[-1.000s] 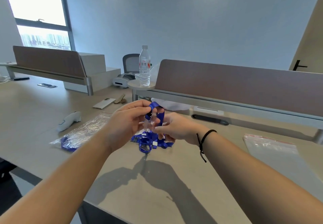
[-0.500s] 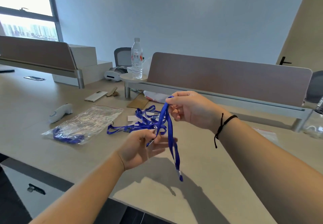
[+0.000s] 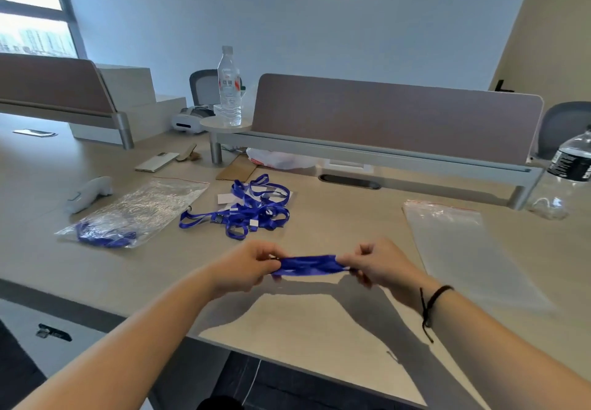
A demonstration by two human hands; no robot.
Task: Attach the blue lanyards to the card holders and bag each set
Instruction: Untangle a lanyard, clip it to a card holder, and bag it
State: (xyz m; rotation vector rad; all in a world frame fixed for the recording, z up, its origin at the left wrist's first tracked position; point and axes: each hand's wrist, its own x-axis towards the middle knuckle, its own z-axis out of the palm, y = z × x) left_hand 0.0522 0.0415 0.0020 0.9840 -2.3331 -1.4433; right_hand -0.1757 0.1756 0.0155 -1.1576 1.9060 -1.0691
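Observation:
A folded blue lanyard stretches level between my two hands above the desk's near part. My left hand pinches its left end and my right hand pinches its right end. Behind them a tangled pile of blue lanyards with small white tags lies on the desk. A clear zip bag at the left holds blue lanyards in its near corner. Another clear zip bag lies flat at the right. No card holder is clearly visible.
A white handheld device lies left of the filled bag. A water bottle stands on a small round shelf; another bottle stands at the far right. A brown divider runs across the back. The desk's front edge is close below my arms.
The lanyard hung down from my raised right hand; now it is folded into a short bundle, held level between both hands, lower and nearer to me.

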